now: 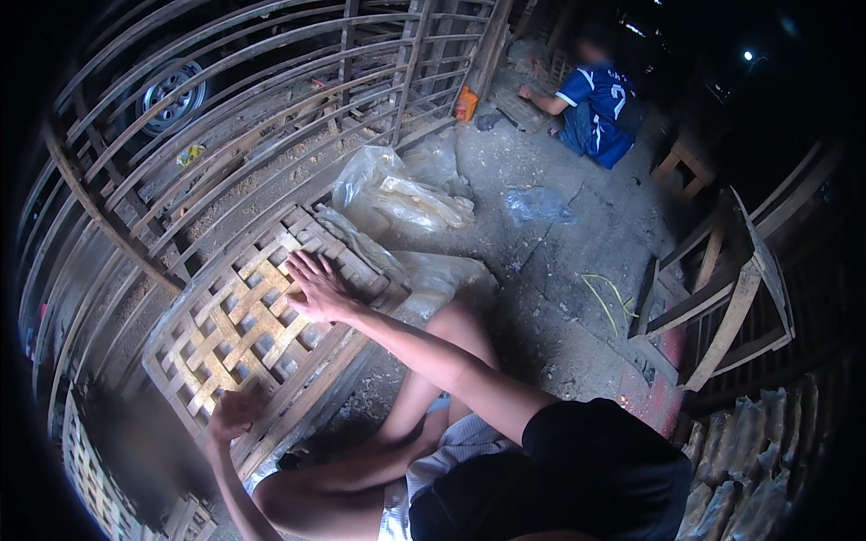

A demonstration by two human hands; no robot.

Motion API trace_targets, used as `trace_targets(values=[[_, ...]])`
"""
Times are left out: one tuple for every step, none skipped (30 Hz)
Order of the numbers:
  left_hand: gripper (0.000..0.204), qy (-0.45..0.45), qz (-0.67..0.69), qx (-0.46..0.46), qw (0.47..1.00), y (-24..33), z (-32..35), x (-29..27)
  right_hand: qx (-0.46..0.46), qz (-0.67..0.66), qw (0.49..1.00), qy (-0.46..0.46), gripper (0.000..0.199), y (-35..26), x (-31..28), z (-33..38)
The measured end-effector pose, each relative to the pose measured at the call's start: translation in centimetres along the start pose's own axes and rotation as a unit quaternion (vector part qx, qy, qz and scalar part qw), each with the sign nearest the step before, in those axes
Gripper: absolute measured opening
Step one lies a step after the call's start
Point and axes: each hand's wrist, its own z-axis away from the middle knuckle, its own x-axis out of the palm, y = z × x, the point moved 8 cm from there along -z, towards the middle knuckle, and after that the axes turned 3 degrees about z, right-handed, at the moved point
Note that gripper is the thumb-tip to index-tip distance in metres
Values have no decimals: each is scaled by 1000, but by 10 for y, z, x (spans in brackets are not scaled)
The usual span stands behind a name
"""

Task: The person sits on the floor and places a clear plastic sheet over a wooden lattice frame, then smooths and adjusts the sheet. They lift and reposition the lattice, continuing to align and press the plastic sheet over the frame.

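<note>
A woven bamboo lattice panel [244, 320], golden-brown with square gaps, lies in front of me in a pale wooden frame. My right hand [317, 288] reaches across and rests flat on its right part, fingers spread. Near the panel's lower edge is my left hand [236, 410], its fingers curled in. Whatever it may hold is too dark and small to make out. Wooden slats [311, 383] run along the panel's near side, beside my bent legs.
Crumpled clear plastic sheets [397, 194] lie beyond the panel. A curved slatted fence [271, 117] closes the left side. Ahead, a person in a blue shirt [600, 104] squats near an orange jug [465, 105]. A wooden frame [722, 307] stands at right.
</note>
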Motion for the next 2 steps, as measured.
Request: trace_targets(values=[[27, -25, 14, 5, 1000, -9, -4, 0, 5, 0, 1000, -9, 84, 1, 2, -2], [29, -45, -8, -65, 997, -16, -7, 0, 14, -1, 1000, -20, 85, 5, 3, -1]])
